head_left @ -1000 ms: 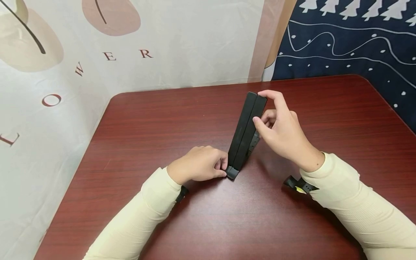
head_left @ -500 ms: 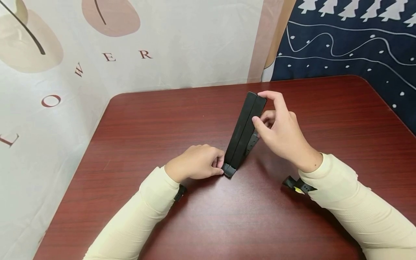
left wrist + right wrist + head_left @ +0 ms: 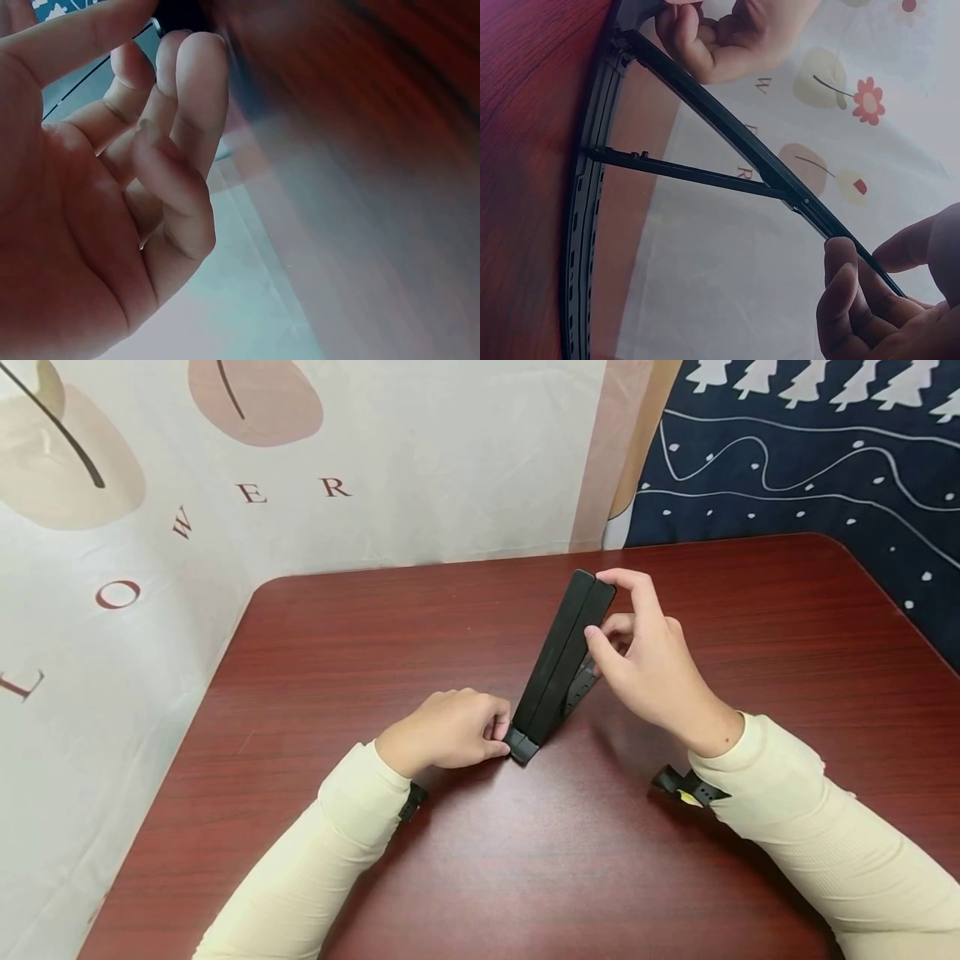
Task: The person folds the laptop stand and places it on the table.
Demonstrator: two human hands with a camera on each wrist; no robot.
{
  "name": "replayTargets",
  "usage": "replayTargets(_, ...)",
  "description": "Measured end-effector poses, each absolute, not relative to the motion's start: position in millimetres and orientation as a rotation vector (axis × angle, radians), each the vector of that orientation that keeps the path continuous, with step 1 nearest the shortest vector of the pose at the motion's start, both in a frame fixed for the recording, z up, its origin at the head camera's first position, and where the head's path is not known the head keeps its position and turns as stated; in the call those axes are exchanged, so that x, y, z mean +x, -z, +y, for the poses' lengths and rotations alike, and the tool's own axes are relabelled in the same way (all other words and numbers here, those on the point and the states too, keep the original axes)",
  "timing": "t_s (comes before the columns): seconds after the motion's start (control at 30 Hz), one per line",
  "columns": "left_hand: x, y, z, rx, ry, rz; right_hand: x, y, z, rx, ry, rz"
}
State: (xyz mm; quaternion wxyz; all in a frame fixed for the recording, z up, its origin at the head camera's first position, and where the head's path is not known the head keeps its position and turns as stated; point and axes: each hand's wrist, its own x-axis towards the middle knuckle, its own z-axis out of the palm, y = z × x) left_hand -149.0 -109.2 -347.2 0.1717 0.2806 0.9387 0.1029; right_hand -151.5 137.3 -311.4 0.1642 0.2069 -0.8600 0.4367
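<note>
pale backdrop [image 3: 450,452] — red lettering [image 3: 252,493] | navy backdrop [image 3: 825,531] at right — white trees [image 3: 906,385] | glossy red-brown table [image 3: 337,643]

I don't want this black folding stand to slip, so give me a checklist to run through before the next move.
1. Right hand on the upper section: ok, it grips near the raised end.
2. Left hand on the end piece: ok, holding its edge.
3. Strut bridging upper section and slotted base: ok, per the right wrist view.
4. Strut locked: cannot tell.
5. Base flat on the table: cannot tell.
6. Sleeves clear of the upper section: ok.
</note>
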Motion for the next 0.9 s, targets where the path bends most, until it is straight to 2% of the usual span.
replayTargets(0.9, -146.3, 347.6, -108.0, 0.782, -0.278, 2.680, -152.8, 313.4, 138.8, 0.591, -1.156, -2.436)
